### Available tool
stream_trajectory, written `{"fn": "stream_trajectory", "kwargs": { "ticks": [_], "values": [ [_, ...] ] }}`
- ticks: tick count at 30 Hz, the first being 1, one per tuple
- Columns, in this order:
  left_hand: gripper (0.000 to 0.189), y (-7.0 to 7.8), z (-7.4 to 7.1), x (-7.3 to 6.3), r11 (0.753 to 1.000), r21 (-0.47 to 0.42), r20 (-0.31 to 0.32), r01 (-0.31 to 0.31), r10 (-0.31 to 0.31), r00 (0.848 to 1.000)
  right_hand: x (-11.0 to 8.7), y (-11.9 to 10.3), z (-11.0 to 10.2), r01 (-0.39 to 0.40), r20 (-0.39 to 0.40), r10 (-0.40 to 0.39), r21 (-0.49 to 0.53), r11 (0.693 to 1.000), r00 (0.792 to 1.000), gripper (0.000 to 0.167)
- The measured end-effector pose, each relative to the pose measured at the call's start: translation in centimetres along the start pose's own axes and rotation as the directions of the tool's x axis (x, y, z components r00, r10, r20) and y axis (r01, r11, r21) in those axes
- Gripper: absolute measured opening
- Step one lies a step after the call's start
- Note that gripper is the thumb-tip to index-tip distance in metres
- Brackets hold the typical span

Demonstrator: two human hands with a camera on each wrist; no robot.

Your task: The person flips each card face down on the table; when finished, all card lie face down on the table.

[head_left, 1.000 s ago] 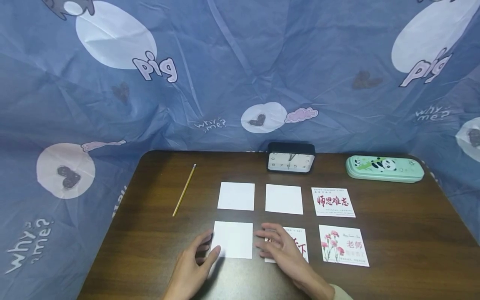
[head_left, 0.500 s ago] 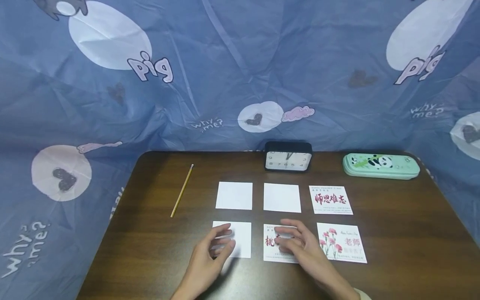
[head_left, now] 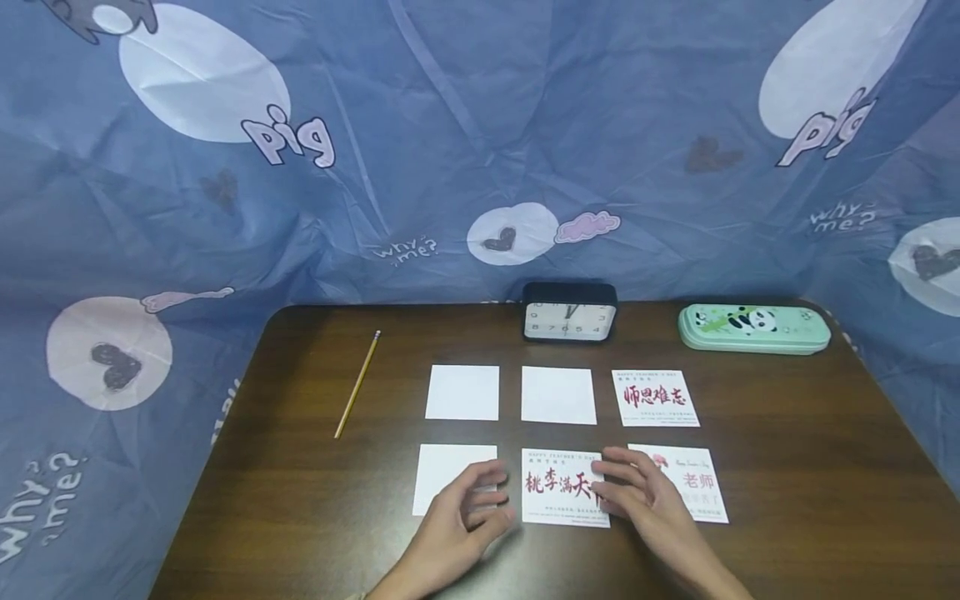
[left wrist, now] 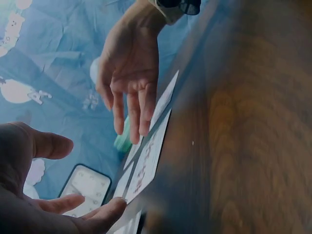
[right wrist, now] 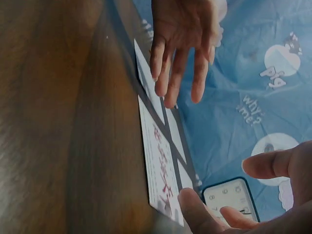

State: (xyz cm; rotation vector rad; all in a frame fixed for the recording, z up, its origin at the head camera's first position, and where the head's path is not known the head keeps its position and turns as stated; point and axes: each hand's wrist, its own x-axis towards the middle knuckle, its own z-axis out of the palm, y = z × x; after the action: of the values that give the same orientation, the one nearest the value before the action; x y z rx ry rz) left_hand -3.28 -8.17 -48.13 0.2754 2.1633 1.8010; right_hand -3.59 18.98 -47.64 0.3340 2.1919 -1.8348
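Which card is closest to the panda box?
The back row's rightmost card, with red writing. Its blank left neighbour and the front row are farther from the panda box.

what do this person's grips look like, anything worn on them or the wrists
The left grip and right grip are bare human hands, with no gloves or rings visible. In the left wrist view, the right wrist shows a pale cuff and part of a dark item.

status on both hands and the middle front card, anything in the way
Left hand, right hand: holding nothing, flanking the middle front card. Card flat on table. Right hand hides its right edge from head camera.
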Motion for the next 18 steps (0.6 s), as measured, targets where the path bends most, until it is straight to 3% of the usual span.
{"fn": "stream_trajectory", "kwargs": {
  "ticks": [8,18],
  "values": [
    [0.061,0.0,1.0,0.2,1.000,-0.019,0.059,0.011,-0.010,0.998,-0.8,0.8,-1.0,-0.004,-0.015,0.003,-0.064,0.998,1.000,0.052],
    [0.063,-0.1,1.7,0.4,1.000,-0.011,0.050,0.024,-0.023,0.998,-1.0,1.2,-1.5,-0.017,-0.002,0.017,-0.025,1.000,1.000,0.053]
  ]
}}
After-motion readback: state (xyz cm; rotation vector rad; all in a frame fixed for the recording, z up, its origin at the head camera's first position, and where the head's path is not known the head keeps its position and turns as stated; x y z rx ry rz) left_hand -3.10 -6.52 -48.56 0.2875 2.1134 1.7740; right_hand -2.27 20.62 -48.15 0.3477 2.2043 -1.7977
